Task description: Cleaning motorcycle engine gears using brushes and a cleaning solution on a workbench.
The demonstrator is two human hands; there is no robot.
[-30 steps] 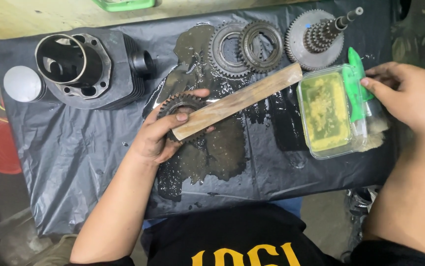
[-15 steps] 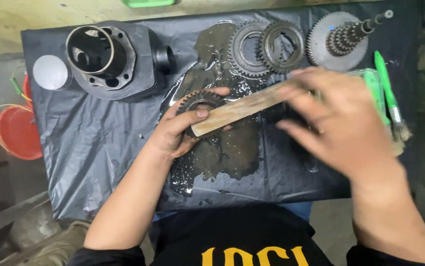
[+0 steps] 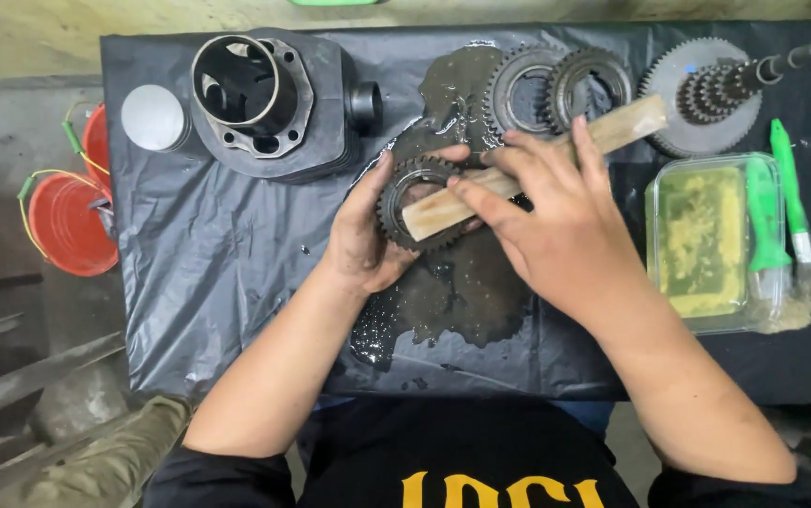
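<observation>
Left hand (image 3: 363, 240) has its fingers curled round a toothed gear ring (image 3: 415, 202), holding it just above the oily patch on the black plastic sheet (image 3: 227, 282). Right hand (image 3: 551, 221) is closed on a wooden stick (image 3: 527, 167), its near end resting across the gear's face right by the left fingertips. Two more gears (image 3: 556, 89) sit just past the right fingers, and a green brush (image 3: 791, 202) lies well off to their right.

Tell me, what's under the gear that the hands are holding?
Under the gear lies a black plastic sheet with a dark oily puddle. The left hand and wooden stick cover the part directly beneath it.
</observation>
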